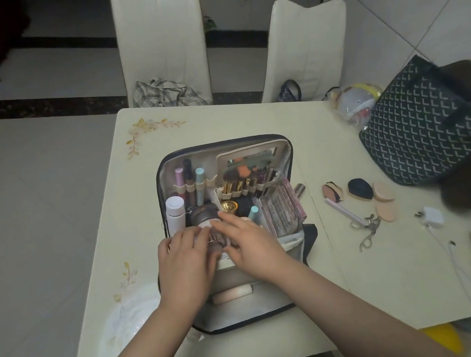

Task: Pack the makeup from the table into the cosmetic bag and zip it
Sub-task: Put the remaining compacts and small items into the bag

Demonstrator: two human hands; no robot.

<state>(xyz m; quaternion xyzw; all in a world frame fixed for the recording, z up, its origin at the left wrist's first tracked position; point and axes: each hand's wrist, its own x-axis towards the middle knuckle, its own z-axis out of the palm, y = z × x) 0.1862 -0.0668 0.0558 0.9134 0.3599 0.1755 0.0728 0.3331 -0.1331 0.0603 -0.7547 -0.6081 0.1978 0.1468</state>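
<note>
The open cosmetic bag (284, 151) lies in the middle of the table, filled with tubes, brushes, a white bottle (175, 214) and pink palettes (283, 209). Both hands are inside its front part. My left hand (184, 264) and my right hand (249, 243) lie with fingers spread on a small brownish item (216, 240) between them. To the bag's right on the table are makeup sponges (361, 190), a pink pen-like stick (344, 211), an eyelash curler (367, 231) and a small tube (300, 189).
A dark patterned tote (419, 129) stands at the table's right, with a plastic bag (354, 104) behind it. A white charger (432, 217) and cable lie near the right edge. Two white chairs stand beyond the table. A clear plastic sheet (127, 324) lies front left.
</note>
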